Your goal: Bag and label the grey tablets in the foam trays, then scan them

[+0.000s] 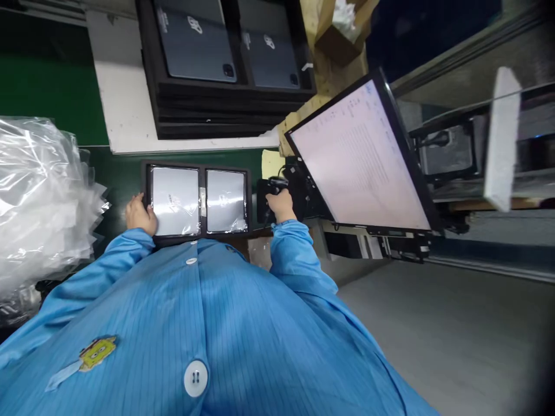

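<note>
We steady the black tray (197,167) with our left hand (139,214) clamped on its left edge, two bagged tablets (176,199) lying in it just before us. Our right hand (281,205) grips a handheld scanner (267,193) beside the tray's right edge, near the monitor (359,156).

A green table (52,92) runs under dim light, a lit monitor (359,156) tilting at its right end above a grey floor (455,335), with crumpled clear plastic bags (39,190) piled left
</note>
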{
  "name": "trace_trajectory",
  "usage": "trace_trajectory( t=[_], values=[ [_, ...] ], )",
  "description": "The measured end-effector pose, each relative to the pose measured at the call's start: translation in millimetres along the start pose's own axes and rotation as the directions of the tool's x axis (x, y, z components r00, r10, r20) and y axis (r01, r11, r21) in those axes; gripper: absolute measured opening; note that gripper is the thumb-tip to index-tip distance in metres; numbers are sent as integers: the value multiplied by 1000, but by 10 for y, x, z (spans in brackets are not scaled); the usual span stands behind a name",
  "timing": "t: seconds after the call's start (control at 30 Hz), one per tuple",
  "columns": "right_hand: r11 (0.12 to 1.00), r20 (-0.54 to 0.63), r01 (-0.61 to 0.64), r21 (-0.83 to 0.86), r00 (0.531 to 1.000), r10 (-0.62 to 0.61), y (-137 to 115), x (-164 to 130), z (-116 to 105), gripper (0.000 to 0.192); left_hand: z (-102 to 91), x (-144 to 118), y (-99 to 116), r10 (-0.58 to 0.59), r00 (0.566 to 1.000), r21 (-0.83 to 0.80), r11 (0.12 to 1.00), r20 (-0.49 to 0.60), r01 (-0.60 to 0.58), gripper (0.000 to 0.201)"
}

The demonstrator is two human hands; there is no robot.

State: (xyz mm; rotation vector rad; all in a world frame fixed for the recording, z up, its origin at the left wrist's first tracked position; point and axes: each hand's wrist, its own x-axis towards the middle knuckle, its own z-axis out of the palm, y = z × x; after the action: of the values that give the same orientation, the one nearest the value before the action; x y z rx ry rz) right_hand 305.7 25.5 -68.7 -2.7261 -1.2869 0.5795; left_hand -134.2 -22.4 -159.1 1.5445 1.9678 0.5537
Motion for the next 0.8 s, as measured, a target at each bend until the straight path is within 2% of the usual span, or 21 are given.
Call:
trace_trajectory(
  t=[0.03, 0.1, 0.23, 0.33, 0.5, 0.6, 0.67, 0.73, 0.8],
  values=[
    [997, 45, -69, 32, 997, 68, 163, 0, 40, 33, -7, 7, 13, 3, 1000, 9, 1000, -4, -3, 63],
    [988, 120, -126, 86, 986, 115, 385, -46, 164, 30, -31, 19, 59, -2, 1000, 30, 1000, -10, 2, 62],
    [991, 94, -23, 129, 995, 11, 510, -143, 412, 37, -111, 34, 223, -37, 999, 94, 995, -2, 37, 59],
    [991, 69, 54, 123, 996, -62, 536, -166, 480, 44, -162, 29, 366, -65, 998, 124, 990, -7, 66, 58],
    [984, -42, 116, 136, 993, -111, 844, -229, 361, 52, -197, -5, 520, -127, 991, 194, 972, -52, 135, 62],
    [992, -97, 71, 102, 993, -61, 1135, -270, 234, 52, -218, -36, 576, -116, 991, 224, 966, -61, 126, 65],
    [997, -82, 23, 79, 996, -16, 1286, -264, 156, 54, -253, -71, 637, -112, 993, 234, 965, -47, 120, 68],
    [998, -22, 0, 68, 1000, 2, 1366, -222, 86, 57, -318, -123, 740, -163, 986, 244, 955, -46, 169, 73],
    [998, 49, 0, 57, 999, -3, 1373, -157, 25, 61, -416, -180, 897, -196, 980, 280, 943, 24, 181, 84]
  ],
)
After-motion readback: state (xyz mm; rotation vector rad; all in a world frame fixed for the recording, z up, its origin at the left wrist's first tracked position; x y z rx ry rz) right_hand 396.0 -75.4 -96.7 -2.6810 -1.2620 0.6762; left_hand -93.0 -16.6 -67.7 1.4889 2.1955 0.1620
